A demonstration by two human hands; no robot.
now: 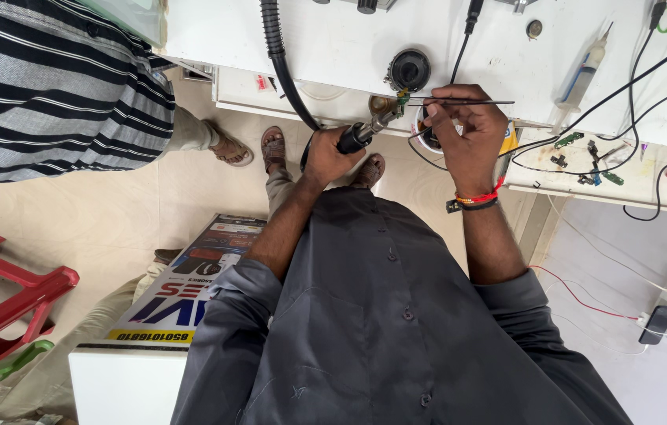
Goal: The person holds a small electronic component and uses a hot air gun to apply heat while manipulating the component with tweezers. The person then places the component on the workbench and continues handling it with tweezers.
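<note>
Overhead, you lean over the white workbench (349, 47), your left hand (329, 157) wrapped tight round a black-handled hot-air tool (365, 132) whose metal nozzle slants up and right. Just beyond its tip, your right hand (467, 130) pinches thin metal tweezers (459, 101), lying level, gripping a small green circuit board (403, 97).

Bright even light, soft faint shadows, sharp focus, mild stretching toward the frame edges
</note>
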